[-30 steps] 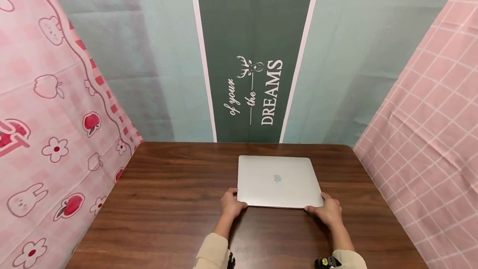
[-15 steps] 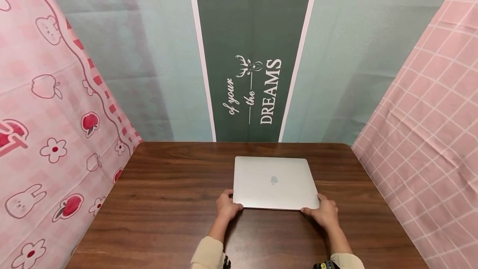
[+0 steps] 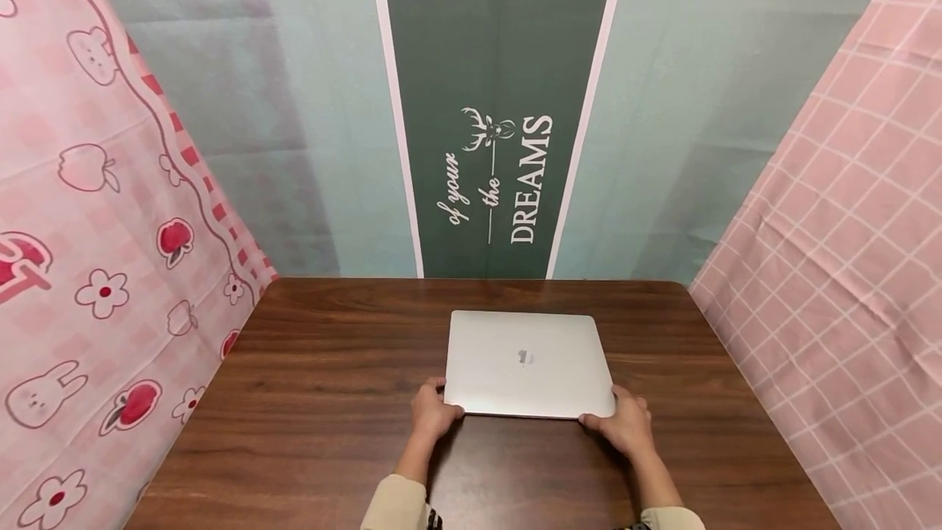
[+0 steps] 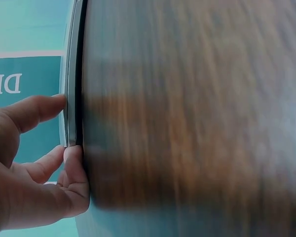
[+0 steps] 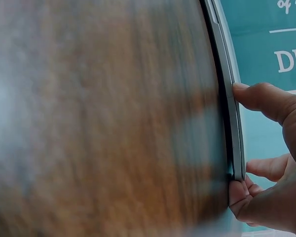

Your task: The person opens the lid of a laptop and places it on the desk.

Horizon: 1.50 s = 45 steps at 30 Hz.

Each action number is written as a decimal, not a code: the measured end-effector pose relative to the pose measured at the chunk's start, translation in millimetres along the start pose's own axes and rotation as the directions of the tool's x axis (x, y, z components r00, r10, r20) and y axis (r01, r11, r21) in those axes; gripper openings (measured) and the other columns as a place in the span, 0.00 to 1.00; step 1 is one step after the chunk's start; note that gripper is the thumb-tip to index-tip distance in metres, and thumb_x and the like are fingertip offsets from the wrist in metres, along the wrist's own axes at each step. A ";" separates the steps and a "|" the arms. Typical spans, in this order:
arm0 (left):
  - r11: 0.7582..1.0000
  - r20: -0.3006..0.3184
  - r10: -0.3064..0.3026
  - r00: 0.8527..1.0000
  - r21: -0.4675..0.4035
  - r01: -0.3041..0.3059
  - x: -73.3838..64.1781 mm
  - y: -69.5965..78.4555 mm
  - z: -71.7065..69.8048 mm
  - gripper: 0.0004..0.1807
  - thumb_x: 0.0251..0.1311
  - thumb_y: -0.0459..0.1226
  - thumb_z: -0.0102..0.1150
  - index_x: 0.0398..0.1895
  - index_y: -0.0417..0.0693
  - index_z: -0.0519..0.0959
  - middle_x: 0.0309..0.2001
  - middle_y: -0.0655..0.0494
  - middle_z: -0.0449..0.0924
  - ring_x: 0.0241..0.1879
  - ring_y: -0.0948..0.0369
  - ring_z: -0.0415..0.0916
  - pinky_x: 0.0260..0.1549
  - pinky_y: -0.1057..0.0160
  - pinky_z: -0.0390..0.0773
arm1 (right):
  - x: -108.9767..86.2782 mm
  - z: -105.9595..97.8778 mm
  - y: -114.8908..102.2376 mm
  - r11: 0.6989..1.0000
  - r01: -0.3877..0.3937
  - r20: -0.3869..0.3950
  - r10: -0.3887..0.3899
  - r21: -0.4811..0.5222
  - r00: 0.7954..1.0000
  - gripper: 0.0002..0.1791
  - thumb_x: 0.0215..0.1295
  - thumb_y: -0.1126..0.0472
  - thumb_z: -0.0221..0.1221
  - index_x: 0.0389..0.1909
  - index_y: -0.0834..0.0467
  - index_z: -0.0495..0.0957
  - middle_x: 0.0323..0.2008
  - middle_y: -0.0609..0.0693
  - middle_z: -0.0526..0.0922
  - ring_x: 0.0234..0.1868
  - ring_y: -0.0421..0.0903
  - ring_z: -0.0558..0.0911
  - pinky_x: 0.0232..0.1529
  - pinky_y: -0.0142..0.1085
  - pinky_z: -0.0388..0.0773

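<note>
A closed silver laptop (image 3: 526, 366) with an apple logo on its lid lies flat at the middle of the wooden table. My left hand (image 3: 432, 411) grips its near left corner, thumb on the front edge and fingers along the side. At the near right corner my right hand (image 3: 624, 424) holds it the same way. The left wrist view shows the laptop's thin front edge (image 4: 73, 74) between thumb and fingers. A dark strip runs under that edge in both wrist views; whether the laptop is slightly raised, I cannot tell.
Brown wood-grain table (image 3: 316, 350) extends around the laptop on all sides. Behind it hangs a green and pale blue curtain (image 3: 486, 39) with lettering. Pink patterned cloths flank the table, one left (image 3: 110, 211) and one right (image 3: 846, 244).
The laptop has shifted to the left and slightly toward me, with both hands moving along at its near corners. The grip looks the same throughout.
</note>
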<state>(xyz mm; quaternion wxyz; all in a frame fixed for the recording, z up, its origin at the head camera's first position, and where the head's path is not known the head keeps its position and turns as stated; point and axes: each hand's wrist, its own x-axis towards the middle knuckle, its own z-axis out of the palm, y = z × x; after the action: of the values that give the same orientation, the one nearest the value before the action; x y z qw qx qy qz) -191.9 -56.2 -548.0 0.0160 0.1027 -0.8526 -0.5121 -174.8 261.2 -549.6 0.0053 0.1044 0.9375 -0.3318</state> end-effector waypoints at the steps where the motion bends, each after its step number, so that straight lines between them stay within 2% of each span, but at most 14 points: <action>1: 1.000 0.000 -0.001 1.000 0.006 0.001 0.2 -0.4 -1.0 0.32 0.28 0.25 0.72 0.47 0.31 0.74 0.33 0.40 0.81 0.37 0.49 0.78 0.35 0.54 0.76 | -0.2 0.7 -0.7 1.000 0.005 -0.003 -0.005 -0.001 1.000 0.50 0.40 0.51 0.72 0.57 0.78 0.61 0.48 0.81 0.63 0.48 0.77 0.63 0.48 0.63 0.62; 5: 0.999 -0.002 0.005 1.000 0.035 -0.005 0.3 -2.2 -4.0 0.32 0.28 0.25 0.72 0.46 0.32 0.75 0.33 0.40 0.80 0.38 0.48 0.77 0.37 0.54 0.75 | -1.2 3.4 -1.8 1.000 0.003 -0.005 -0.003 -0.001 1.000 0.49 0.40 0.52 0.72 0.57 0.79 0.61 0.47 0.81 0.63 0.48 0.77 0.63 0.48 0.62 0.63; 12: 0.999 -0.007 0.028 1.000 0.047 -0.027 -2.5 -4.1 -8.5 0.31 0.27 0.26 0.70 0.45 0.32 0.75 0.31 0.42 0.81 0.37 0.48 0.76 0.36 0.54 0.75 | -4.4 5.6 -4.5 1.000 0.003 -0.007 -0.003 0.017 1.000 0.48 0.40 0.54 0.71 0.57 0.78 0.61 0.47 0.81 0.62 0.48 0.76 0.62 0.48 0.62 0.63; 23: 0.995 -0.021 0.011 1.000 0.103 -0.009 -4.8 -7.1 -18.9 0.32 0.25 0.26 0.68 0.44 0.32 0.75 0.29 0.44 0.78 0.34 0.49 0.74 0.36 0.53 0.74 | -11.0 13.4 -14.7 1.000 0.003 0.012 -0.003 0.012 1.000 0.50 0.40 0.55 0.71 0.58 0.79 0.58 0.49 0.81 0.59 0.50 0.75 0.58 0.48 0.62 0.63; 28: 0.991 -0.008 -0.003 1.000 0.131 0.004 -4.5 -10.4 -21.8 0.32 0.25 0.27 0.68 0.44 0.33 0.75 0.29 0.45 0.79 0.35 0.49 0.75 0.35 0.53 0.74 | -14.1 17.2 -17.9 1.000 0.008 -0.001 -0.008 0.008 1.000 0.50 0.39 0.55 0.71 0.58 0.79 0.58 0.48 0.80 0.59 0.50 0.74 0.59 0.48 0.61 0.63; 35: 0.984 -0.008 0.010 1.000 0.178 -0.008 -4.5 -9.3 -30.1 0.31 0.25 0.27 0.69 0.43 0.32 0.74 0.27 0.47 0.76 0.32 0.48 0.73 0.34 0.53 0.74 | -18.9 23.6 -20.0 1.000 0.009 -0.023 -0.009 0.007 1.000 0.50 0.38 0.54 0.71 0.58 0.79 0.60 0.48 0.80 0.61 0.50 0.74 0.60 0.48 0.60 0.64; 45: 0.984 0.011 0.007 1.000 0.178 -0.008 -8.2 -7.5 -43.1 0.31 0.24 0.26 0.70 0.42 0.33 0.74 0.31 0.43 0.78 0.34 0.46 0.73 0.35 0.52 0.73 | -25.2 27.3 -27.9 1.000 0.002 -0.032 -0.002 0.002 0.999 0.50 0.37 0.53 0.71 0.58 0.78 0.61 0.47 0.80 0.63 0.48 0.74 0.62 0.47 0.59 0.65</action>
<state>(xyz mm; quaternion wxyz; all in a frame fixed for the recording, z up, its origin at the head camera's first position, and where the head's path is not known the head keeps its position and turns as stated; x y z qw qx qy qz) -177.0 -95.5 -533.4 0.0045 0.0979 -0.8954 -0.4344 -157.3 218.2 -551.4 -0.0103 0.1090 0.9373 -0.3309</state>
